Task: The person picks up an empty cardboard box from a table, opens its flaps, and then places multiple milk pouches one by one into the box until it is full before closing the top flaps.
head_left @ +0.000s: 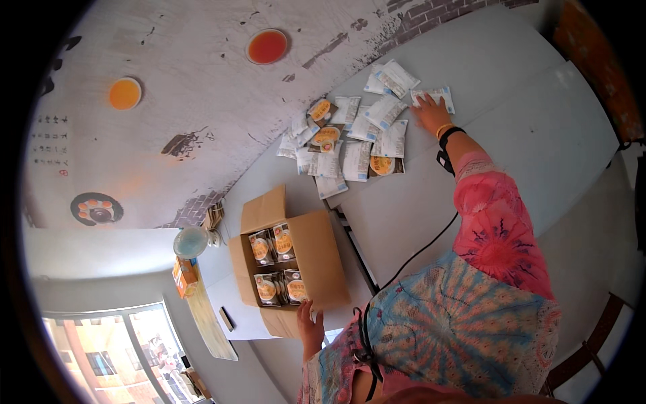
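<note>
My right hand reaches out over the grey table with its fingers spread on a white sachet. Left of it lies a loose heap of similar flat packets. Most show white printed backs, and a few show dark fronts with an orange round picture. At the lower middle my left hand rests by the near edge of an open cardboard box, fingers apart and nothing seen in them. Inside the box, dark packets with orange pictures stand in several stacks.
A black cable runs across the table towards my waist. Beyond the box are a pale blue round lid or bowl, an orange carton and a small dark flat object. A decorated wall borders the table's far side.
</note>
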Demonstrator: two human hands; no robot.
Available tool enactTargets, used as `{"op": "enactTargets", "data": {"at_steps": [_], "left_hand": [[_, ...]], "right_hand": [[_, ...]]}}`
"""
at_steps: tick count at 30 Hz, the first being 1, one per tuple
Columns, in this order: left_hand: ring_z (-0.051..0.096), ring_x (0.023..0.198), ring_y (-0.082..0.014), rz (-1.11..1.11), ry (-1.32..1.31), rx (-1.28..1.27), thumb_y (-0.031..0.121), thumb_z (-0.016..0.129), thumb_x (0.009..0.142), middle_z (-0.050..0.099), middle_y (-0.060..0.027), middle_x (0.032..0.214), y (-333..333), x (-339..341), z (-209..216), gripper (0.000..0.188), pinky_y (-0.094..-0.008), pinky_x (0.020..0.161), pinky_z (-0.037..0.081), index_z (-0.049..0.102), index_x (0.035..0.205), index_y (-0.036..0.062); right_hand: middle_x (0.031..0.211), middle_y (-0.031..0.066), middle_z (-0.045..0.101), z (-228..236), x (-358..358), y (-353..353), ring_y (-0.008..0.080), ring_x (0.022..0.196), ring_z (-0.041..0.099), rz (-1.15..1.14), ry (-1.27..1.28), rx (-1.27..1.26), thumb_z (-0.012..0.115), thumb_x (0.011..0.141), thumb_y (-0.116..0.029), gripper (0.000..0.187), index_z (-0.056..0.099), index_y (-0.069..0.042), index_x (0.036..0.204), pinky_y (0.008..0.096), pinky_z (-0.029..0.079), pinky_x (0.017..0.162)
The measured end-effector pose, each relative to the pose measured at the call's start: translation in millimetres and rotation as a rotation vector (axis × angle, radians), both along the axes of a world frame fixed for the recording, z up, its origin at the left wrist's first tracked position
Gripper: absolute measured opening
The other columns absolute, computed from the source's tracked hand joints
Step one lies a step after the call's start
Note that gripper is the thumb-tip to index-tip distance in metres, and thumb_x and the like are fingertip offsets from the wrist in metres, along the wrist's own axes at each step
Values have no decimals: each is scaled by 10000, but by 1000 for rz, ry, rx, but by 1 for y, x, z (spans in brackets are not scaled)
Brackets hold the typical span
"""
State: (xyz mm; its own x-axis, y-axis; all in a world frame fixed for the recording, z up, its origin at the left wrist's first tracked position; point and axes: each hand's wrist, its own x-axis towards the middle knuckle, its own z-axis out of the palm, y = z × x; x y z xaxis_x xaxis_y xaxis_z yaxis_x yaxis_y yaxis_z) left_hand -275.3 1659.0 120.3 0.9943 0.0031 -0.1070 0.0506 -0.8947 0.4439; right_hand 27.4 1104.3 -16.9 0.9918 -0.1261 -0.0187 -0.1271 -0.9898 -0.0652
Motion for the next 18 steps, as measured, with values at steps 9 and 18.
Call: {"op": "enactTargets", "data": {"at_steps": [9, 18], "left_hand": [[489, 1067, -302, 225, 76, -9, 81, 626, 764, 489, -149, 1175, 16, -27, 11, 379, -365, 874, 410, 527, 1127, 35], [499, 1006, -272, 136, 30, -92, 38, 616, 770, 477, -128, 1169, -4, -18, 5, 397, -332, 817, 426, 514, 1154, 35]], "right_hand": [[1421, 5, 290, -22, 18, 5, 234, 1321, 231, -213, -84, -127, 375, 915, -204, 401, 391, -233, 1315, 609, 221, 985], [1249, 50, 492, -5, 4, -38, 273, 1165, 439, -56, -440, 86, 388, 921, -192, 297, 499, -158, 1194, 455, 360, 942]]}}
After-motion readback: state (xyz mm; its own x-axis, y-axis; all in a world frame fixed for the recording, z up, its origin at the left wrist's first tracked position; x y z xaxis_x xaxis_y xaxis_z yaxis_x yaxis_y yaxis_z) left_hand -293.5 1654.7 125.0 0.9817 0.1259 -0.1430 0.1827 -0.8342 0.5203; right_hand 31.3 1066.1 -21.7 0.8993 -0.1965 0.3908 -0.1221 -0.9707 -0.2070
